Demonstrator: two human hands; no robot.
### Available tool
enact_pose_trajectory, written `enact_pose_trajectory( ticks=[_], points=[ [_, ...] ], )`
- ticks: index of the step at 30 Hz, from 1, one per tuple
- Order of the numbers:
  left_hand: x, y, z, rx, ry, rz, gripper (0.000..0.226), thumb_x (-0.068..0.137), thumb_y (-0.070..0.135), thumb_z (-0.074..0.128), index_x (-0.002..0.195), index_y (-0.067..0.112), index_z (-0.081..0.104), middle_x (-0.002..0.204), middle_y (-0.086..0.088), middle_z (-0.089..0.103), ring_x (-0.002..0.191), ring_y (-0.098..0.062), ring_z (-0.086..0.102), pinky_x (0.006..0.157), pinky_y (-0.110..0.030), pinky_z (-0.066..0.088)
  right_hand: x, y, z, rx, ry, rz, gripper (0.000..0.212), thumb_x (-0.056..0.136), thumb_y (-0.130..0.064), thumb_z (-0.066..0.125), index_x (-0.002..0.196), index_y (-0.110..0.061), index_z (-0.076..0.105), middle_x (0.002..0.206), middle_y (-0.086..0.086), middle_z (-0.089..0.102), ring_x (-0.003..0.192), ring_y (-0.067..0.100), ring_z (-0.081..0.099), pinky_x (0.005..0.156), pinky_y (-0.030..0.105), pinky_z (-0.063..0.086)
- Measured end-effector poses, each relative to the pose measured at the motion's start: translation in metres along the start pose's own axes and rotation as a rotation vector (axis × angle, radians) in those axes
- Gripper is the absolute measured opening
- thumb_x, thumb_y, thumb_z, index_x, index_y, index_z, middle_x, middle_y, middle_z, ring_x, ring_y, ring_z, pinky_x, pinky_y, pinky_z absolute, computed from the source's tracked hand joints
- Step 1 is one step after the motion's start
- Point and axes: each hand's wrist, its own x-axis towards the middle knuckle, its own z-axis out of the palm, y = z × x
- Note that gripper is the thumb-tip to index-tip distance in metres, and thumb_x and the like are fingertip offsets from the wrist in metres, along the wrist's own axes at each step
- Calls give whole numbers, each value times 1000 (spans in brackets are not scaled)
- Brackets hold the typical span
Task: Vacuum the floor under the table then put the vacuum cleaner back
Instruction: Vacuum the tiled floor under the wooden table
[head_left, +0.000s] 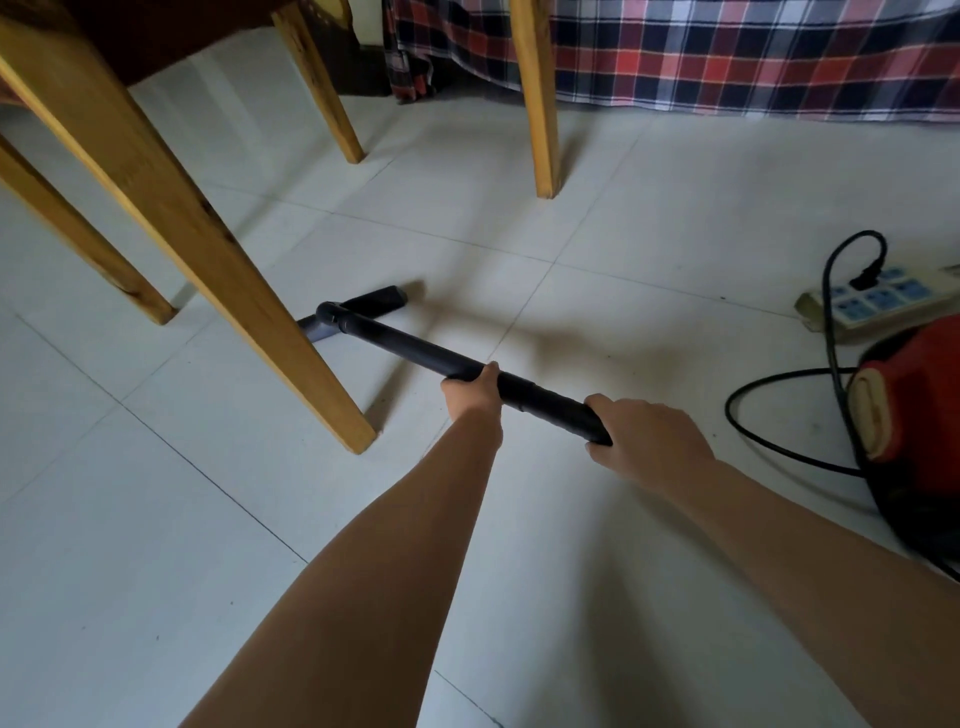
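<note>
A: What sits furthest left?

B: The pale wooden legs of the bench (171, 223), slanting down onto a white tiled floor (156, 519). The underside of the bench is a dark patch at the top left corner.

A: And the vacuum?

B: Its floor nozzle (363, 309) lies flat on the tiles just behind the nearest leg, which hides its left part. From it a black tube (415, 348) runs down and to the right toward the person.

A: How is the tube held?

B: Two bare hands. The left hand (475, 389) is clenched around the middle of the tube, likely to steer the nozzle between the legs. The right hand (649, 436) has its grip closed over the tube's near end, probably to push and pull.

A: What is on the right?

B: The red body of the vacuum cleaner (914, 415) stands on the floor at the right edge, partly cut off. Its black cord (779, 447) loops across the tiles up to a power strip (883, 304) beside it. A plaid cloth (727, 52) hangs across the top.

A: How far along is the job?

B: Seemingly mid-sweep under the bench; the putting back is not yet done.
</note>
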Motion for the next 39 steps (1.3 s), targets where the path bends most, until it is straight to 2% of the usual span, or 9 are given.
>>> enact_pose_trajectory(
  ticks=[3,5,13,18,23,28,31,35,39],
  points=[
    [-9,1,9,13,-26,-8,43,86,17,62,124,4,47,92,-8,60,80,-27,63,66,-33,53,-10,9,-2,-10,6,9,26,90,-32,48,112,-18,46,84,-1,53,70,23,50,59,28,35],
    [-14,2,14,29,-37,-19,44,86,16,61,125,4,46,93,-10,59,66,-22,58,55,-28,47,-15,13,-3,-24,16,13,25,91,-32,48,110,-18,46,82,-1,51,68,23,49,58,27,34],
    [-23,1,30,58,-71,-28,43,86,16,60,125,7,44,100,-11,59,79,-28,60,58,-29,47,-25,26,-1,-50,27,59,25,91,-34,48,109,-17,45,82,-2,49,67,25,47,58,28,34],
    [-11,5,26,67,-73,-13,37,85,15,64,117,5,48,88,-8,58,78,-29,59,74,-34,50,-17,17,2,-42,29,55,27,92,-35,47,111,-16,45,80,-1,51,65,23,49,57,28,36],
    [12,10,15,49,-63,8,32,86,18,67,109,8,47,101,-9,58,85,-30,59,81,-37,52,-3,-5,5,-49,32,54,29,93,-36,40,112,-14,44,81,-1,46,64,24,45,58,29,33],
    [30,21,5,12,-60,24,52,87,19,66,132,7,42,102,-7,55,86,-29,57,83,-37,50,18,-22,9,-31,31,43,31,96,-36,37,117,-13,43,94,4,59,65,24,45,57,29,33],
    [37,35,0,37,-51,19,47,87,20,67,126,4,46,103,-8,58,87,-28,59,83,-38,52,33,-30,4,-24,29,24,32,96,-36,37,118,-13,42,95,5,59,64,24,44,49,28,27],
    [40,53,-6,52,-62,13,41,87,17,66,122,5,48,103,-8,58,85,-26,60,82,-37,53,47,-40,-7,-17,17,22,33,96,-35,37,119,-12,41,96,6,60,67,27,49,55,29,31],
    [41,62,-11,90,-85,-11,39,88,15,64,123,4,48,91,-7,59,81,-25,61,71,-36,53,49,-47,-13,-32,7,25,33,97,-35,37,120,-13,41,91,4,57,62,24,43,50,28,28]
  ],
)
